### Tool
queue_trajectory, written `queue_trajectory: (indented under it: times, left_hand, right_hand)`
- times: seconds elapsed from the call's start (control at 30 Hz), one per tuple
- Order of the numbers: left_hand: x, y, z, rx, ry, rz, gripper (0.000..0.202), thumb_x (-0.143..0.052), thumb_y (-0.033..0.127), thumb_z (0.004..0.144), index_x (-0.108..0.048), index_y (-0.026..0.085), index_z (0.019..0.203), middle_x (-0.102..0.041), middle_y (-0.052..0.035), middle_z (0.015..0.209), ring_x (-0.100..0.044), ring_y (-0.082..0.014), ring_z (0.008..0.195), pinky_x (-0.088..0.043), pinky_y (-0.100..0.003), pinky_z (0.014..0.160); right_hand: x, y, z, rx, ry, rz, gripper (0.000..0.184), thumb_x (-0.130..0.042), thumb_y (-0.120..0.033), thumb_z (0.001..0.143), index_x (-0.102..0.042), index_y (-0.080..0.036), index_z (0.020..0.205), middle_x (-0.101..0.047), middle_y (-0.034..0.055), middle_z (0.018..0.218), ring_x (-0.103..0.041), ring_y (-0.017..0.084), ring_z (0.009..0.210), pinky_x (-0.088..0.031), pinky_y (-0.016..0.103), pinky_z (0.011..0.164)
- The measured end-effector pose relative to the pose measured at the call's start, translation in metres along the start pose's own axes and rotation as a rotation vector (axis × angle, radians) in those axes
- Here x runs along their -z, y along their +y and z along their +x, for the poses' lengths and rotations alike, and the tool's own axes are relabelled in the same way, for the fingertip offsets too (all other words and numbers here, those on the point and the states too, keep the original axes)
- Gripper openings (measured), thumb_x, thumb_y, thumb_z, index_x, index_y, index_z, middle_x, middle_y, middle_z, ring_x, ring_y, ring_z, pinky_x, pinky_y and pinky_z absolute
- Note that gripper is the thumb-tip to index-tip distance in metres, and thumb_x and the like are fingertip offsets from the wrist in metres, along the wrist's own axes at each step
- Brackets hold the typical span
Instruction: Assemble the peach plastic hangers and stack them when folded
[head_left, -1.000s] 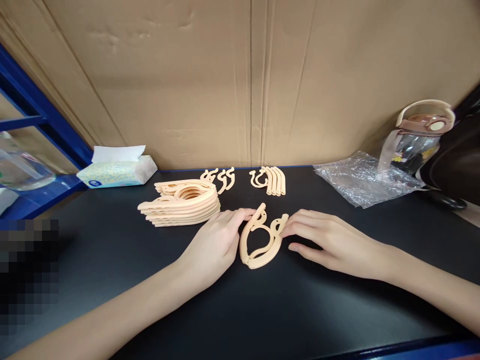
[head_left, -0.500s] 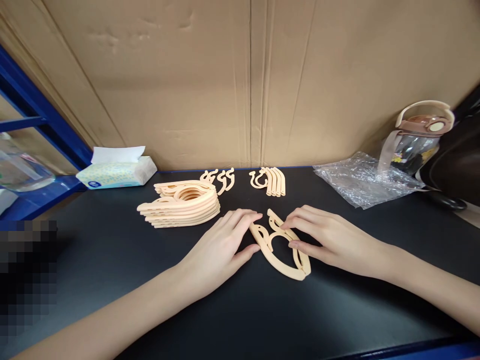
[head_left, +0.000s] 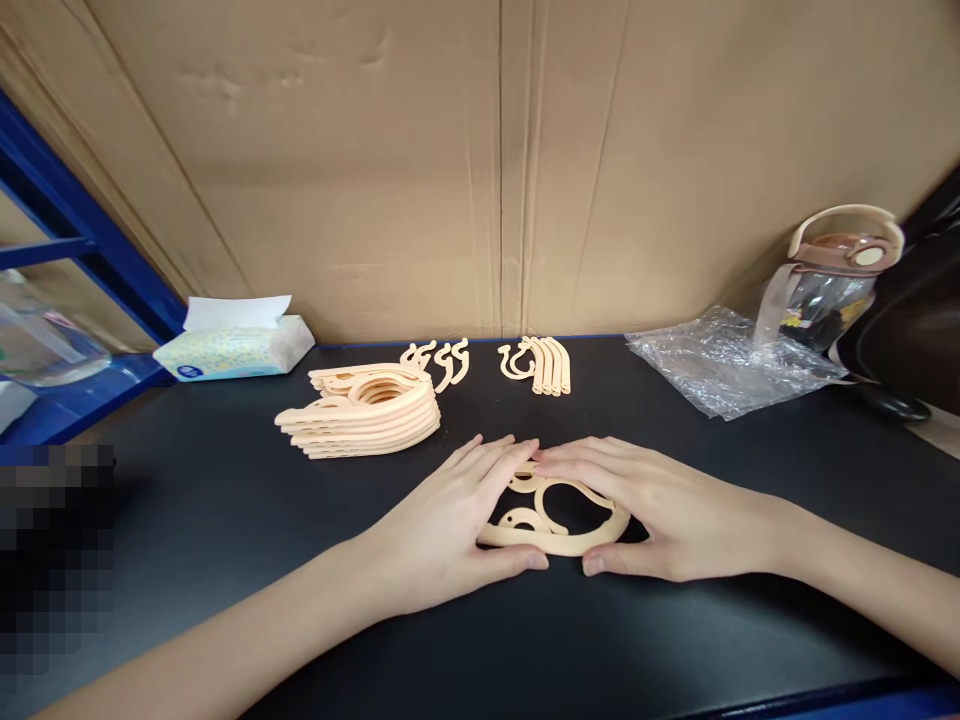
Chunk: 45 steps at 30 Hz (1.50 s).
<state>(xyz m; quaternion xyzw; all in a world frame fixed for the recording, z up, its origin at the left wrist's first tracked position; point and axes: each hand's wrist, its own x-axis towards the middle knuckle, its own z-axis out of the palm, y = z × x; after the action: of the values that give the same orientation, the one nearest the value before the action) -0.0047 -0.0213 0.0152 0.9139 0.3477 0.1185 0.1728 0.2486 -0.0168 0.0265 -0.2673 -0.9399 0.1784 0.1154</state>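
A beige plastic folding hanger [head_left: 564,543], folded into a rounded shape with a ring in its middle, lies on the black table between both hands. My left hand [head_left: 459,525] curls around its left end, fingertips at the far side and thumb at the near side. Around the right end wraps my right hand [head_left: 664,505], its thumb by the near edge and its fingers over the far arm. Both hands hide the hanger's ends. Left of them sits a stack of similar folded hangers [head_left: 367,428]. Farther back are loose beige hooks [head_left: 450,365] and slim curved hanger pieces [head_left: 551,366].
A tissue pack [head_left: 232,345] stands at the back left, beside a blue metal frame [head_left: 124,255]. At the back right are a crumpled clear plastic bag [head_left: 712,365] and a drinking bottle [head_left: 832,290]. A cardboard wall [head_left: 375,180] closes off the back of the table.
The hanger has turned from lying slanted to lying crosswise, nearer to me. Its two arms are brought together, and both hands have closed in around its ends.
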Motion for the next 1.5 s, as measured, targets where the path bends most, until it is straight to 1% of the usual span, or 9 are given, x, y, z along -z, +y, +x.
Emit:
queue_trajectory:
  times: [0.13,0.23,0.33,0.43,0.53,0.77,1.0,1.33,1.5]
  left_hand:
    - [0.003,0.003,0.001,0.027,0.071,-0.012,0.076,-0.070,0.043,0.081,-0.032,0.022,0.143,-0.052,-0.0108,0.135,-0.050,-0.0292,0.124,-0.041,-0.048,0.106]
    - [0.004,0.005,0.002,0.020,0.121,0.000,0.073,-0.072,0.038,0.079,-0.035,0.024,0.140,-0.053,-0.0082,0.130,-0.054,-0.0260,0.117,-0.048,-0.040,0.098]
    - [0.007,0.005,0.001,-0.024,0.215,0.059,0.066,-0.069,0.032,0.082,-0.035,0.025,0.138,-0.052,-0.0060,0.129,-0.056,-0.0224,0.114,-0.049,-0.035,0.097]
    - [0.011,0.003,0.000,-0.042,0.296,0.128,0.061,-0.067,0.031,0.085,-0.036,0.023,0.137,-0.051,-0.0063,0.130,-0.056,-0.0217,0.113,-0.049,-0.034,0.095]
    - [0.014,0.002,0.000,-0.054,0.299,0.159,0.059,-0.067,0.033,0.085,-0.036,0.024,0.136,-0.050,-0.0071,0.133,-0.055,-0.0232,0.116,-0.049,-0.036,0.095]
    - [0.012,0.001,0.001,-0.096,0.228,0.216,0.089,-0.069,0.054,0.079,-0.021,0.020,0.146,-0.041,-0.0131,0.147,-0.040,-0.0305,0.133,-0.034,-0.050,0.112]
    - [0.009,0.000,0.002,-0.113,0.161,0.287,0.092,-0.053,0.068,0.084,-0.017,0.014,0.149,-0.029,-0.0162,0.154,-0.023,-0.0320,0.144,-0.021,-0.056,0.116]
    - [0.005,0.000,0.000,-0.210,0.231,0.396,0.092,-0.049,0.066,0.087,-0.013,0.012,0.151,-0.033,-0.0165,0.153,-0.026,-0.0326,0.143,-0.014,-0.056,0.118]
    - [0.007,0.010,0.000,-0.278,0.238,0.510,0.093,-0.056,0.064,0.083,-0.025,0.004,0.147,-0.040,-0.0193,0.148,-0.035,-0.0322,0.139,-0.015,-0.051,0.120]
  right_hand:
    - [0.000,0.002,0.001,-0.084,0.076,0.057,0.060,-0.057,-0.048,0.090,-0.037,-0.027,0.142,-0.052,0.0070,0.135,-0.051,0.022,0.119,-0.043,0.037,0.098]
    - [0.001,0.007,0.001,-0.302,0.187,0.112,0.046,-0.051,-0.051,0.092,-0.048,-0.025,0.130,-0.064,0.0042,0.106,-0.060,0.018,0.086,-0.048,0.031,0.074]
    - [0.001,0.012,0.001,-0.446,0.216,0.254,0.034,-0.050,-0.052,0.092,-0.059,-0.022,0.105,-0.058,-0.0030,0.071,-0.049,0.012,0.059,-0.037,0.025,0.054]
    - [0.002,0.014,0.003,-0.450,0.204,0.496,0.033,-0.054,-0.050,0.090,-0.056,-0.019,0.081,-0.049,-0.0051,0.061,-0.044,0.009,0.056,-0.032,0.023,0.052]
    - [0.004,0.013,0.006,-0.426,0.166,0.741,0.037,-0.056,-0.051,0.089,-0.048,-0.018,0.072,-0.044,-0.0067,0.056,-0.038,0.007,0.051,-0.027,0.023,0.048]
    - [0.005,0.008,0.010,-0.395,0.118,0.958,0.035,-0.058,-0.049,0.089,-0.053,-0.016,0.081,-0.041,-0.0086,0.051,-0.028,0.005,0.044,-0.017,0.022,0.042]
    - [0.000,0.011,0.009,-0.389,0.093,1.031,0.032,-0.062,-0.047,0.087,-0.055,-0.015,0.084,-0.040,-0.0082,0.055,-0.029,0.005,0.047,-0.017,0.021,0.043]
    - [-0.003,0.013,0.009,-0.314,-0.016,1.027,0.032,-0.064,-0.045,0.086,-0.058,-0.014,0.089,-0.048,-0.0065,0.057,-0.037,0.005,0.046,-0.023,0.019,0.041]
    - [-0.004,0.009,0.008,-0.265,-0.068,1.056,0.030,-0.064,-0.042,0.086,-0.057,-0.014,0.092,-0.049,-0.0063,0.058,-0.041,0.006,0.049,-0.028,0.019,0.044]
